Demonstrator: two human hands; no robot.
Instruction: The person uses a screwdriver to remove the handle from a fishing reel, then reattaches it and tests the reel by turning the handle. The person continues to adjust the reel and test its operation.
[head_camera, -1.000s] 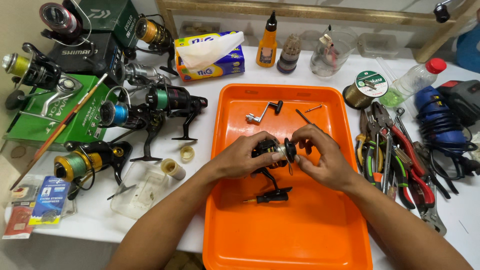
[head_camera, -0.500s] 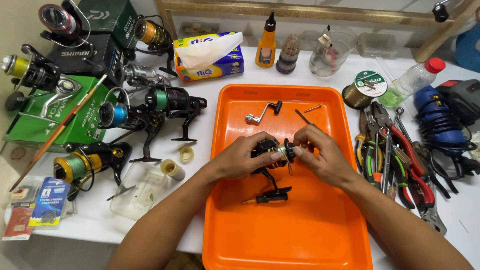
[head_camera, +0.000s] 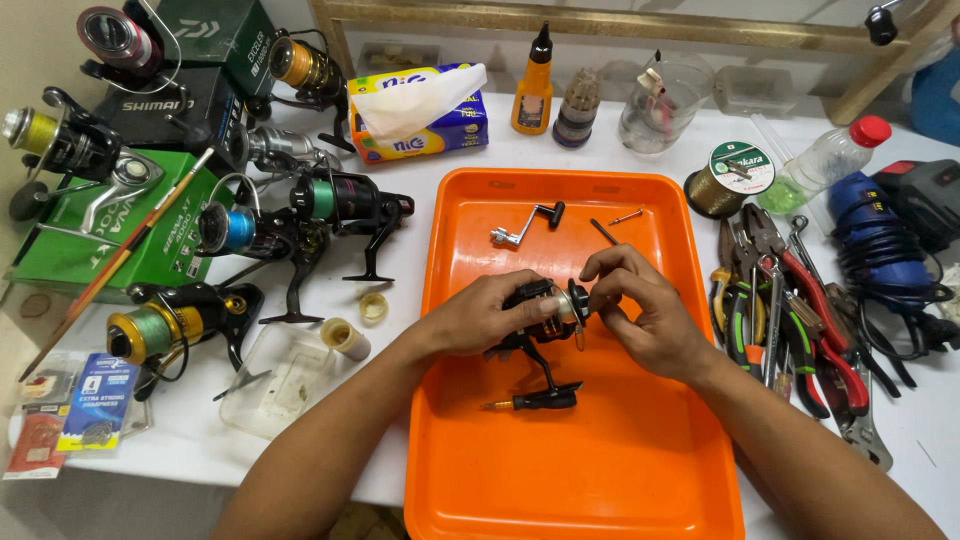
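Over an orange tray (head_camera: 610, 460) my left hand (head_camera: 480, 315) grips the body of a small black spinning reel (head_camera: 535, 320), whose foot points down toward me. My right hand (head_camera: 635, 310) pinches the reel's front end, at the rotor and bail, with fingertips. On the tray's far part lie a silver reel handle (head_camera: 520, 226) with a black knob, a thin dark pin (head_camera: 603, 231) and a small screw (head_camera: 626, 216).
Several spinning reels (head_camera: 330, 205) and green boxes (head_camera: 110, 235) fill the table's left. Pliers and cutters (head_camera: 790, 300) lie right of the tray beside a line spool (head_camera: 730, 180), a blue power tool (head_camera: 880, 240) and a plastic bottle. A tissue box (head_camera: 420, 115) and oil bottle (head_camera: 533, 90) stand behind.
Both hands stay on the reel over the tray. The right fingers have shifted slightly on the reel's front. Nothing else moved.
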